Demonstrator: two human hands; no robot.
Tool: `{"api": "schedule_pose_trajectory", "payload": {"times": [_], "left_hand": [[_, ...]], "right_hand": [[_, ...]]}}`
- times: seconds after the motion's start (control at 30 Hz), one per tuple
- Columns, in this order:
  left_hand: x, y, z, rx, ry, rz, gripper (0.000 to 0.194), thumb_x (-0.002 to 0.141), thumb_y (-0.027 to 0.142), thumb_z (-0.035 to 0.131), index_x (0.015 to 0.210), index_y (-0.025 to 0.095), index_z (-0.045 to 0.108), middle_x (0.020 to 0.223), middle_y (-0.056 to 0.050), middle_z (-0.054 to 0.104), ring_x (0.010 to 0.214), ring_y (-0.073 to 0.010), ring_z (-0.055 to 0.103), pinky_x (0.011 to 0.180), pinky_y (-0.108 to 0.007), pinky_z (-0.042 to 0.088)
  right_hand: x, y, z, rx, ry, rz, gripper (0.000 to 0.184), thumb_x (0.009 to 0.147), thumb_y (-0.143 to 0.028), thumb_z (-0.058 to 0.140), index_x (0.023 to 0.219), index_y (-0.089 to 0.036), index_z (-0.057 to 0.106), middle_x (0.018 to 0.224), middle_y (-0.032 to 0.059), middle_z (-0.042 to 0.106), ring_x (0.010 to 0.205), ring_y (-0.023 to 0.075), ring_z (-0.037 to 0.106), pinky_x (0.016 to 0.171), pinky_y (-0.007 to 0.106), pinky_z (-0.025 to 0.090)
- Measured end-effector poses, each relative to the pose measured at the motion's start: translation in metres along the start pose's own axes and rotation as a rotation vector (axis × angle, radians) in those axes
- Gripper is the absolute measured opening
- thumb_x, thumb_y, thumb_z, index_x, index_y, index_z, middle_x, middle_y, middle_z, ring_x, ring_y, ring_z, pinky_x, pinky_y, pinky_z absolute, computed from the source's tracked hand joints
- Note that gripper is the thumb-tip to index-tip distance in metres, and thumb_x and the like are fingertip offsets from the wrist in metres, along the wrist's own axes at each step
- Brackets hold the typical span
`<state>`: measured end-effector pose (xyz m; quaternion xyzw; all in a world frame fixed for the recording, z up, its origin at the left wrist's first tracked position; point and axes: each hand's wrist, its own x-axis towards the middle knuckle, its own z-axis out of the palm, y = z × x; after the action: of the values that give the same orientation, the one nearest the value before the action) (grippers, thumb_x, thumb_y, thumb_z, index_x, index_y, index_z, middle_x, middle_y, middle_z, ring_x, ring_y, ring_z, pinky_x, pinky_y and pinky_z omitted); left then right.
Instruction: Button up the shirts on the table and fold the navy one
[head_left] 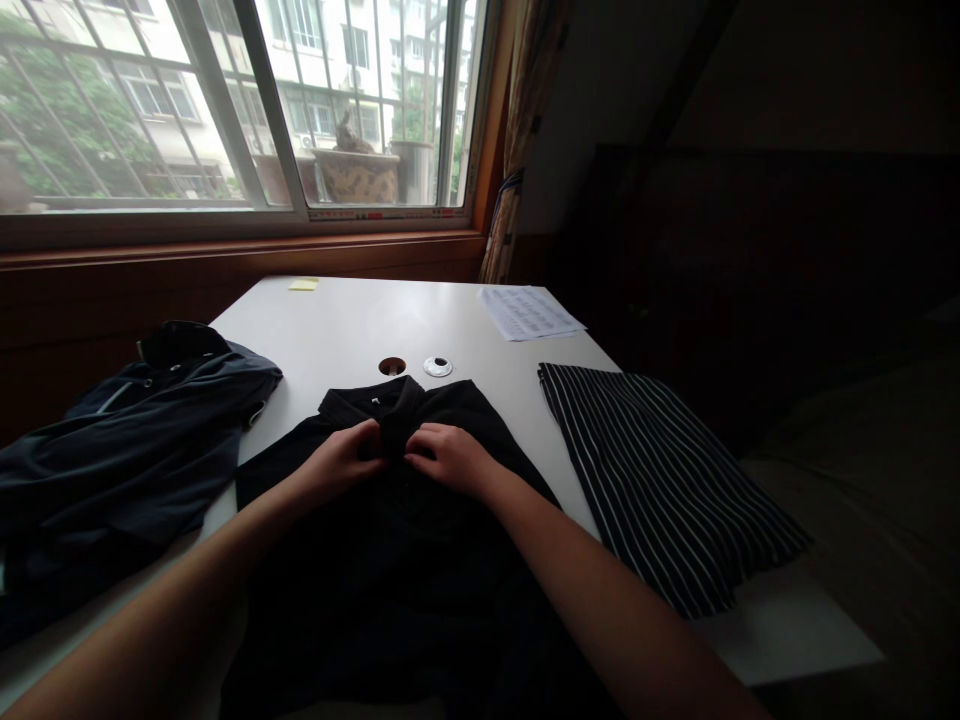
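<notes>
A black collared shirt lies spread on the white table, its collar toward the window. Just below the collar, my left hand pinches the front of the shirt on the left side of the neck opening. My right hand grips the cloth on the other side of that opening, fingertips curled in. Only a small gap separates the two hands. Whatever fine detail sits between the fingertips is too dark to make out.
A dark navy garment lies bunched at the left. On the right is a folded striped cloth. Printed sheets and a yellow sticky note rest near the far edge. A cable hole and its round cover are beyond the collar.
</notes>
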<state>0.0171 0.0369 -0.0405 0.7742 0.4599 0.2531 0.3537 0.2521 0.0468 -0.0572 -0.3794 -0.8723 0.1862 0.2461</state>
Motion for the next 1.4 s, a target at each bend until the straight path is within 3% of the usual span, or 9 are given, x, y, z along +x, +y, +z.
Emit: {"api": "schedule_pose_trajectory", "payload": {"times": [0.53, 0.7, 0.9, 1.4], "left_hand": [[-0.001, -0.005, 0.005, 0.133, 0.170, 0.006, 0.016, 0.079, 0.028, 0.064, 0.076, 0.019, 0.051, 0.066, 0.005, 0.050, 0.063, -0.0121, 0.046, 0.057, -0.022, 0.034], [-0.001, -0.007, 0.003, 0.130, 0.158, -0.002, 0.016, 0.080, 0.030, 0.064, 0.077, 0.019, 0.054, 0.066, 0.005, 0.053, 0.063, -0.0124, 0.048, 0.057, -0.022, 0.035], [0.000, -0.010, 0.001, 0.124, 0.137, -0.014, 0.017, 0.080, 0.031, 0.065, 0.078, 0.019, 0.053, 0.067, 0.005, 0.054, 0.063, -0.0123, 0.048, 0.057, -0.022, 0.035], [0.001, -0.007, 0.006, 0.164, 0.161, -0.027, 0.014, 0.077, 0.028, 0.061, 0.081, 0.021, 0.050, 0.071, 0.004, 0.056, 0.064, -0.0149, 0.053, 0.059, -0.025, 0.037]], "right_hand": [[0.000, 0.000, 0.000, -0.016, -0.002, -0.004, 0.010, 0.091, -0.030, 0.066, 0.095, -0.022, 0.070, 0.094, 0.0016, 0.067, 0.080, 0.0138, 0.064, 0.074, 0.024, 0.046], [0.001, 0.000, 0.000, -0.014, 0.002, -0.010, 0.011, 0.091, -0.030, 0.066, 0.098, -0.023, 0.070, 0.095, 0.0020, 0.068, 0.082, 0.0144, 0.065, 0.076, 0.024, 0.047], [-0.001, -0.001, 0.001, -0.061, 0.020, -0.068, 0.025, 0.092, -0.026, 0.062, 0.115, -0.028, 0.071, 0.098, 0.0011, 0.070, 0.077, 0.0124, 0.064, 0.072, 0.022, 0.047], [-0.001, -0.006, 0.000, -0.163, -0.034, -0.101, 0.029, 0.090, -0.024, 0.063, 0.117, -0.031, 0.073, 0.101, 0.0008, 0.069, 0.080, 0.0131, 0.064, 0.070, 0.022, 0.047]]}}
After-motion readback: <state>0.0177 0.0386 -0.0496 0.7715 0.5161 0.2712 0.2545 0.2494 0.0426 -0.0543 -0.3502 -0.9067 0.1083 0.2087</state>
